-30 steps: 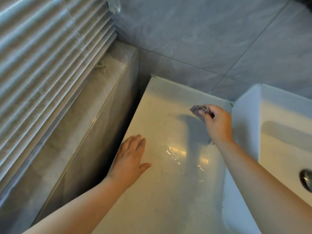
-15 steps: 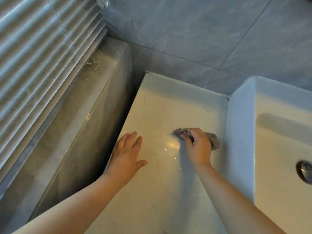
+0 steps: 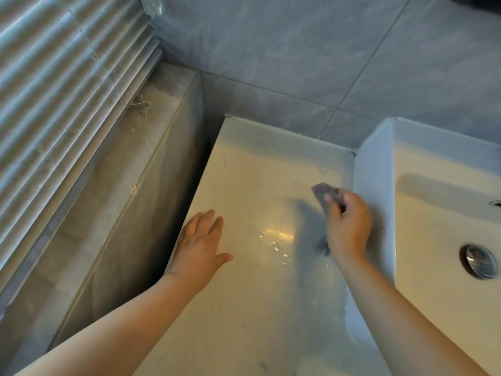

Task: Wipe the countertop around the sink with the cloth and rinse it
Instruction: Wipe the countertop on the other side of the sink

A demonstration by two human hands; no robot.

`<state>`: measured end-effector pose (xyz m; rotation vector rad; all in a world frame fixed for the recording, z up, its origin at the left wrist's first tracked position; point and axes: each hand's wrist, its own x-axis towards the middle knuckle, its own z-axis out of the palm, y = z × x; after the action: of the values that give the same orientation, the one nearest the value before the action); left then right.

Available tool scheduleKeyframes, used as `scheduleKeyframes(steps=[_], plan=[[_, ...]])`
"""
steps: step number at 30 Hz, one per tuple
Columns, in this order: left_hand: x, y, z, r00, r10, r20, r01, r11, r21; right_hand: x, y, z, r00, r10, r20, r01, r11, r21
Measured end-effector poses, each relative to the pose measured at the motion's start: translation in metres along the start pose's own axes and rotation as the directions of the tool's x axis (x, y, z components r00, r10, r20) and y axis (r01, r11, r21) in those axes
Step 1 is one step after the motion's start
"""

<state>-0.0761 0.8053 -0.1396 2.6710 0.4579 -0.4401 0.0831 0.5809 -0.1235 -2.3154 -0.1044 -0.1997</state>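
The grey cloth [image 3: 326, 195] sits bunched in the right hand [image 3: 348, 229], held just beside the sink's [image 3: 444, 240] left wall, on the right part of the countertop [image 3: 257, 185]. Whether it presses on the surface or rides a little above it I cannot tell; a dark shadow falls on the counter to its left. The right fingers [image 3: 331, 202] are curled tight around the cloth, with only its far corner poking out past them. The left hand [image 3: 202, 244] lies flat near the counter's left edge, fingers loose and slightly spread, thumb out to the right, holding nothing, seemingly propping the person. This looks like the wiping step, well short of done: faint hairs and marks show toward the far wall, and wet glints sit in the middle between the hands. The next stroke would need the cloth pressed flat and carried along the far strip and the seam against the sink. Rinsing comes later; the basin looks dry, its drain [image 3: 478, 260] at the near right.
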Motion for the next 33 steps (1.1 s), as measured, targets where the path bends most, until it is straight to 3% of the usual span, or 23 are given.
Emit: scheduleKeyframes(steps=[3, 8, 11, 17, 21, 26, 30, 33], plan=[[0.001, 0.0, 0.0, 1.0, 0.004, -0.005, -0.004, 1.0, 0.014, 0.026, 0.004, 0.0, 0.993, 0.036, -0.11, -0.055, 0.984, -0.172], [0.002, -0.002, 0.003, 1.0, 0.005, -0.01, -0.004, 1.0, 0.027, 0.012, 0.024, 0.028, 0.996, 0.072, 0.048, -0.046, 0.912, -0.408], [0.003, -0.003, 0.004, 1.0, 0.006, -0.007, -0.006, 1.0, 0.024, 0.006, 0.029, 0.033, 0.993, 0.115, 0.035, -0.09, 0.904, -0.417], [0.001, -0.002, 0.003, 1.0, 0.009, 0.0, -0.009, 1.0, 0.024, -0.027, 0.024, 0.021, 0.995, -0.01, 0.102, 0.042, 0.946, -0.322], [0.001, 0.0, 0.001, 1.0, 0.004, 0.012, -0.005, 1.0, 0.03, -0.066, 0.02, 0.013, 0.989, 0.0, 0.148, 0.041, 0.962, -0.27], [0.003, 0.0, 0.002, 1.0, 0.006, 0.017, -0.007, 0.997, 0.07, -0.085, 0.005, -0.011, 0.978, 0.113, 0.177, -0.097, 0.99, -0.1], [0.003, 0.0, 0.001, 1.0, 0.006, 0.025, -0.008, 0.997, 0.081, -0.078, 0.0, -0.028, 0.997, 0.058, -0.05, -0.069, 0.964, -0.259], [0.003, 0.001, -0.001, 0.999, 0.006, 0.032, -0.009, 0.995, 0.097, -0.073, 0.008, -0.023, 0.997, 0.078, 0.014, -0.064, 0.903, -0.425]])
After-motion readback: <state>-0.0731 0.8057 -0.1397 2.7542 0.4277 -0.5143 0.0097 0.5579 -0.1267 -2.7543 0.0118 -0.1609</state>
